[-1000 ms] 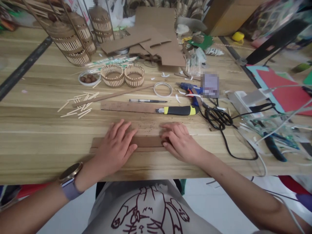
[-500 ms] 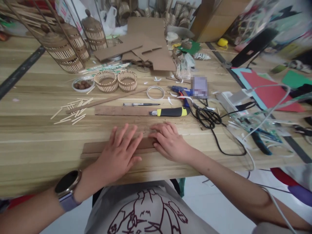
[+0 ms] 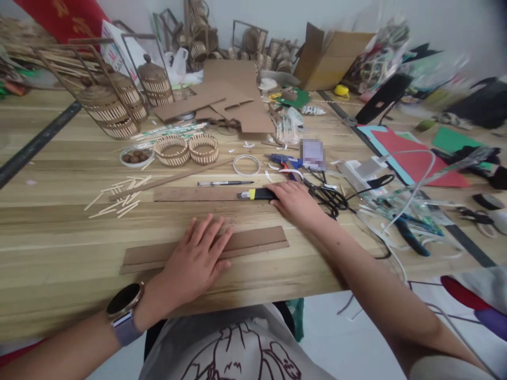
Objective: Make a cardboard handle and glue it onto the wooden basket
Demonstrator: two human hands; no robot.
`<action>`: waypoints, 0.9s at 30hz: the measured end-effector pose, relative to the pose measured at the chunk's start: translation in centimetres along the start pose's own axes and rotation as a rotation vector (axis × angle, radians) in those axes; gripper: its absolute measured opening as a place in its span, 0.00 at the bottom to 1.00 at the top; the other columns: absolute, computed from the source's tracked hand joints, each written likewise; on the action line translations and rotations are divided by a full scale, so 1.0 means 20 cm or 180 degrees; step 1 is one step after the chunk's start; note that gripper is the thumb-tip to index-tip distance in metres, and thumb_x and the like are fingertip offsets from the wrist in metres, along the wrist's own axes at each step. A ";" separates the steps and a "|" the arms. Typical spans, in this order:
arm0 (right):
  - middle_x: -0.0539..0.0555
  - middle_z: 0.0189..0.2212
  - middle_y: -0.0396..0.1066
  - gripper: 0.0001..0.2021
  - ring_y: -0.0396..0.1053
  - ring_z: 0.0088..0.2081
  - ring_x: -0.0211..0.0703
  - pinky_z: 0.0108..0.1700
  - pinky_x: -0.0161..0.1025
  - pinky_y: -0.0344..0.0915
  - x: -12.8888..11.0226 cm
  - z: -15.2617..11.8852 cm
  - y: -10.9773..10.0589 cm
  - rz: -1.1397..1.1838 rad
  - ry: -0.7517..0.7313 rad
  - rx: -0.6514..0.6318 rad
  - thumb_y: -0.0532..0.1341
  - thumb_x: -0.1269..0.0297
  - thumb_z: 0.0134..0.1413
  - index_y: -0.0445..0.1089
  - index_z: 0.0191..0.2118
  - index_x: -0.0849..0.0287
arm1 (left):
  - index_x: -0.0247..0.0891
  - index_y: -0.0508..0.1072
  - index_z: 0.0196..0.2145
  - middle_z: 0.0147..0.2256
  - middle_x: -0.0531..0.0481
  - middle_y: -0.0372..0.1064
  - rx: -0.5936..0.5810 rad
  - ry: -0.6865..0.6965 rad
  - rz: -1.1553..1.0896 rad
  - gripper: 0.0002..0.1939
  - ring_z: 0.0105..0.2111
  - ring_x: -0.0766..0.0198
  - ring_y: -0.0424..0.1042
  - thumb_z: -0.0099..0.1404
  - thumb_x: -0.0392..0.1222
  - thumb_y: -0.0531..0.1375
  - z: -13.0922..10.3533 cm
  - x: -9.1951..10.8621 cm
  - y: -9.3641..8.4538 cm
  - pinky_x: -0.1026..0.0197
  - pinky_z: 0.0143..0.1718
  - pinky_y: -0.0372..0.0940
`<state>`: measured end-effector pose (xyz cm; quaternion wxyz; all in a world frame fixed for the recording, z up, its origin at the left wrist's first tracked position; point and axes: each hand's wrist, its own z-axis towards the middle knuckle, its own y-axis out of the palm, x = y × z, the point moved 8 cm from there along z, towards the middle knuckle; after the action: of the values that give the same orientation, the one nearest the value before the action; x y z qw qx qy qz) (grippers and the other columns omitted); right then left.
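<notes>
Left hand [image 3: 200,256] spread on cardboard [image 3: 259,240], lower centre; right hand [image 3: 295,205] over cutter [image 3: 262,195], mid-frame, grip unclear; bared blade [image 3: 243,196] might nick left hand if cutter slid down-left.

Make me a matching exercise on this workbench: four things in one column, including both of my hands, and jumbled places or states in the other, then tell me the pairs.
Column one
1. Left hand
2. Right hand
3. Pen
4. Bowl

Column two
A. Lying between the tape ring and the knife
B. Holding brown balls
C. Over the knife's black handle
D. Spread on the cardboard strip nearest the person

Pairs: 1-D, 2-C, 3-A, 4-B
</notes>
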<state>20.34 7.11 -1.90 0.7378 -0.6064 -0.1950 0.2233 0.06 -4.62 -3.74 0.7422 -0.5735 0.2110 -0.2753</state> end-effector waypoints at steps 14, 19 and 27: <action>0.63 0.44 0.73 0.19 0.72 0.42 0.53 0.44 0.50 0.69 0.16 -0.09 -0.07 0.1710 0.0853 0.1046 0.51 0.58 0.67 0.58 0.59 0.60 | 0.36 0.63 0.65 0.63 0.35 0.62 0.0159 0.0077 0.0266 0.28 0.64 0.39 0.56 0.73 0.52 0.52 0.00 0.01 -0.01 0.35 0.61 0.55; 0.54 0.33 0.72 0.11 0.71 0.30 0.47 0.35 0.45 0.70 0.18 -0.11 -0.06 0.2401 0.1076 0.0887 0.53 0.55 0.66 0.62 0.48 0.55 | 0.35 0.64 0.64 0.62 0.36 0.63 0.0193 0.0104 0.0364 0.28 0.63 0.39 0.58 0.72 0.52 0.53 0.00 0.02 -0.03 0.36 0.61 0.55; 0.48 0.24 0.68 0.15 0.64 0.20 0.39 0.21 0.37 0.63 0.13 -0.11 0.01 0.3414 0.1422 0.0486 0.54 0.46 0.63 0.61 0.37 0.54 | 0.35 0.65 0.63 0.62 0.36 0.64 0.0309 0.0122 0.0498 0.28 0.63 0.40 0.58 0.71 0.52 0.54 0.00 0.02 -0.02 0.39 0.62 0.52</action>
<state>23.77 6.79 -2.42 0.5865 -0.5978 0.3161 0.4458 0.24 -4.99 -3.29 0.7841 -0.5133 0.2557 -0.2374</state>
